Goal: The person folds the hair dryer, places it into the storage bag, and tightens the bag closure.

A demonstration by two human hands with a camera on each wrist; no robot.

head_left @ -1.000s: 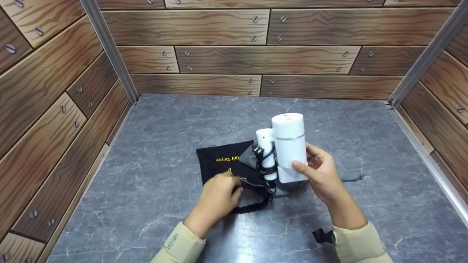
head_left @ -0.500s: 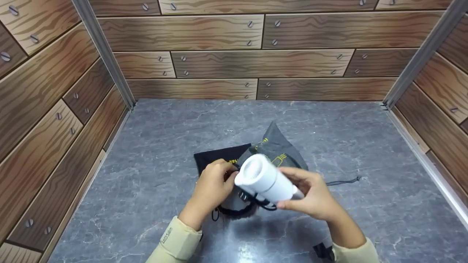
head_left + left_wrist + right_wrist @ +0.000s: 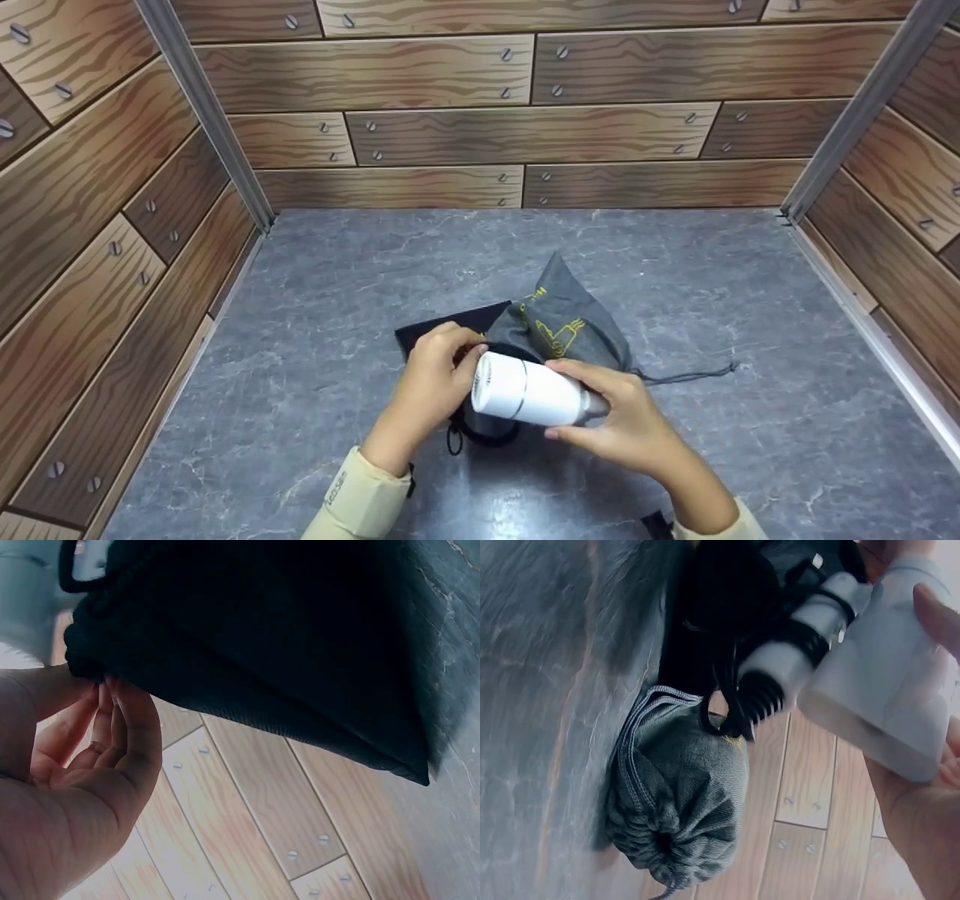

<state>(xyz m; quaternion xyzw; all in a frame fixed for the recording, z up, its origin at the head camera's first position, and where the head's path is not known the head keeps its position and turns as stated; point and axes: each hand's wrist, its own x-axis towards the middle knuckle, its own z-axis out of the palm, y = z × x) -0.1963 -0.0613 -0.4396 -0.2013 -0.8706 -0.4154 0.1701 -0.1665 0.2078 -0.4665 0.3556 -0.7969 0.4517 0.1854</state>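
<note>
My right hand (image 3: 611, 420) grips a white hair dryer (image 3: 525, 391) that lies on its side, its round end turned left toward the mouth of a black drawstring bag (image 3: 450, 326). The left hand (image 3: 442, 375) pinches the rim of that black bag (image 3: 247, 637) and holds it up. In the right wrist view the hair dryer (image 3: 889, 690) shows its folded handle with a black cord wound round it, close to the bag's dark opening. A grey drawstring pouch (image 3: 566, 326) with yellow print lies just behind the dryer, and in the right wrist view the grey pouch (image 3: 679, 795) looks bunched.
The grey marbled tabletop (image 3: 712, 285) is boxed in by wood-patterned walls (image 3: 450, 112) at the back and both sides. A grey drawstring (image 3: 690, 373) trails right from the pouch. A small black strap (image 3: 656, 521) shows at my right wrist.
The dryer, upright a second ago, has been tipped on its side and lowered toward the black bag's mouth. My left hand has lifted the bag's rim. The grey pouch has come into view.
</note>
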